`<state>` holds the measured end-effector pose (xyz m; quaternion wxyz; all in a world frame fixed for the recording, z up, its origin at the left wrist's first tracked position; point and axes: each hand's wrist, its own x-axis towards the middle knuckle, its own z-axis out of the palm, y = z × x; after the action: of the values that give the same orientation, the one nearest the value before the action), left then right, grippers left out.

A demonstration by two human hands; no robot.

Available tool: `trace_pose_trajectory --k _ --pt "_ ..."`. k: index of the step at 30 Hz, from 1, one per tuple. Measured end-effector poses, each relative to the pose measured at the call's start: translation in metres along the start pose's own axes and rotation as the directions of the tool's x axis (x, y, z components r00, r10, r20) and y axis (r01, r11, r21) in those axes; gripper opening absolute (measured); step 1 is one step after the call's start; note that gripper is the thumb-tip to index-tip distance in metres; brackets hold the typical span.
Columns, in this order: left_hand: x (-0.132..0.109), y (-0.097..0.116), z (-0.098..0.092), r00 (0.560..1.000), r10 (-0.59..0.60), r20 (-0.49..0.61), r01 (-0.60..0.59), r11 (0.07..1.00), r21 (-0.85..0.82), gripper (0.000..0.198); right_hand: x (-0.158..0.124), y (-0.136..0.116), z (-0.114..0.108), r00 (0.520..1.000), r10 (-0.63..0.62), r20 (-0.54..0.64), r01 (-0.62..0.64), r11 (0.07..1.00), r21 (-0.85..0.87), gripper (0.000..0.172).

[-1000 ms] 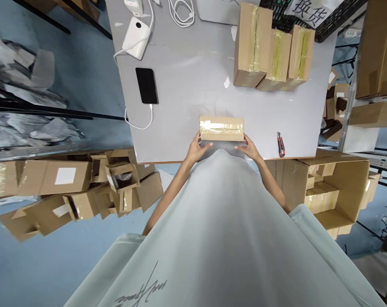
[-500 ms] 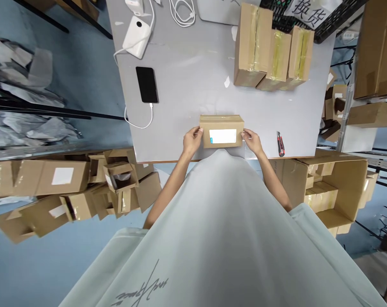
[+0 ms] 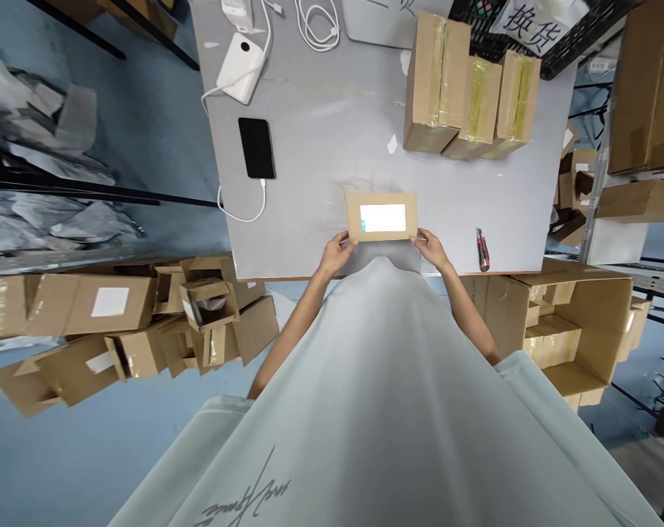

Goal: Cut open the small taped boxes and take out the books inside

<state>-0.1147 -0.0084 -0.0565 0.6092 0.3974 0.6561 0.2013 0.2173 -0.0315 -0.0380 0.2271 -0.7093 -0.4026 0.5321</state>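
Observation:
A small brown cardboard box (image 3: 354, 217) is tilted near the front edge of the grey table (image 3: 315, 139), its face with a white label (image 3: 386, 218) turned up at me. My left hand (image 3: 337, 252) grips its lower left corner, fingers closed on the edge. At the lower right corner, my right hand (image 3: 431, 247) pinches the box in the same way. The far and under sides of the box are hidden. To the right of my right hand lies a red and black box cutter (image 3: 482, 250).
Three taped cardboard boxes (image 3: 438, 80) stand at the back right, beside a black crate (image 3: 565, 44). At left lie a black phone (image 3: 256, 148) on a cable and a white power bank (image 3: 244, 67). A large open carton (image 3: 617, 315) sits below the table's right end.
Between my hands the box has tipped, so its labelled face now points more upward and its taped top is out of sight. Both hands have shifted to its lower corners.

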Motion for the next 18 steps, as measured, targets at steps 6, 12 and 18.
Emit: trace_pose_trajectory --k 6,12,18 --pt "-0.003 0.002 0.002 1.0 0.002 -0.005 -0.002 1.0 0.027 0.061 -0.005 -0.003 0.005 0.999 -0.028 0.04 0.028 1.0 0.004 0.064" --pt "0.0 0.017 -0.011 0.996 0.063 -0.059 -0.06 0.997 0.053 0.043 -0.005 -0.015 -0.004 0.996 -0.086 0.014 0.087 0.992 -0.095 0.051" --pt "-0.005 0.038 -0.022 0.973 0.17 -0.156 -0.16 0.985 0.07 0.038 -0.007 -0.037 -0.015 0.979 -0.176 -0.105 0.152 0.968 -0.201 0.036"
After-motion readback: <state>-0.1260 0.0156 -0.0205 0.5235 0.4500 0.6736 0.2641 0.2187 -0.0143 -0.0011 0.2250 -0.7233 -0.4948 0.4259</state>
